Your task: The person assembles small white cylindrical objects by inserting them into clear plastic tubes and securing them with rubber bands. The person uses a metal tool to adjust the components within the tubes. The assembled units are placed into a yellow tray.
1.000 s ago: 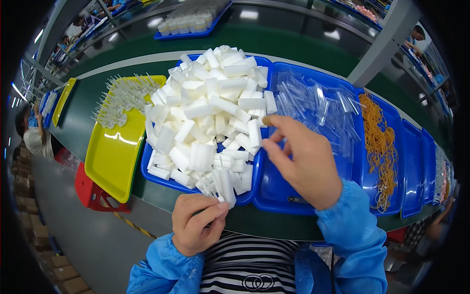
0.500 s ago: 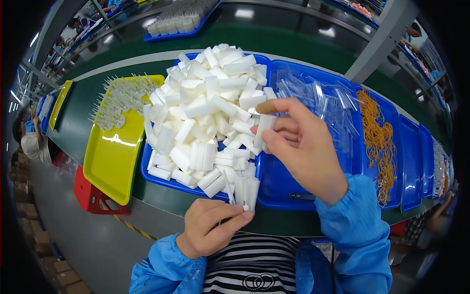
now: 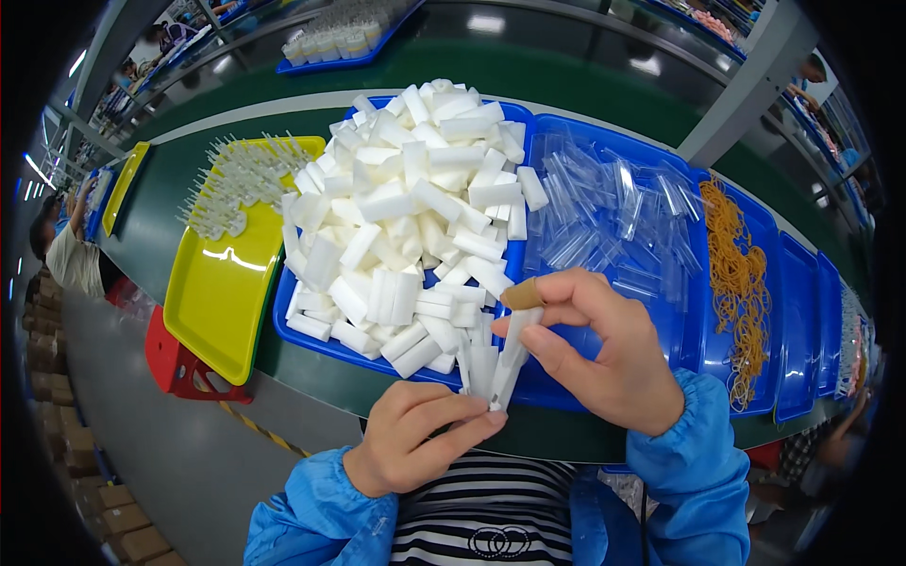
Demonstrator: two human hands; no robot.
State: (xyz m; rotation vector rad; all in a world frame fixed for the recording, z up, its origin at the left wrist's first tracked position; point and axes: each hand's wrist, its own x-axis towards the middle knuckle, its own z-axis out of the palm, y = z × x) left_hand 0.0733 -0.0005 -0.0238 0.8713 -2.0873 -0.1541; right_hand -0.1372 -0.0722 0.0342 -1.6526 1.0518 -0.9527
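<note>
Head view, looking down: both hands are in close at the near edge of the green table (image 3: 604,90). The left hand (image 3: 415,439) is curled, fingers closed around the lower ends of a small bunch of white foam strips (image 3: 483,368), which stand up out of its grip like a fan. The right hand (image 3: 599,344) meets them from the right, thumb and fingers pinched shut on 1 white strip (image 3: 514,354) at the bunch's right side; its index fingertip wears a tan finger cot (image 3: 522,294). So the held strips sit between the 2 hands, just in front of the near rim of the blue tray (image 3: 307,330).

That tray is heaped with a big pile of white foam blocks (image 3: 406,208). Just to its right, a second blue tray (image 3: 689,321) holds clear plastic sleeves (image 3: 613,217). Further right, another blue tray carries a tangle of orange rubber bands (image 3: 736,274). Left of the pile lies a yellow tray (image 3: 222,292) with small clear parts (image 3: 236,184) at its far end. A red stool (image 3: 175,363) shows below it. Blue sleeves (image 3: 311,514) come in from the lower edge, over a striped shirt (image 3: 481,519).

At far left, another person (image 3: 66,250) sits at the same table.
</note>
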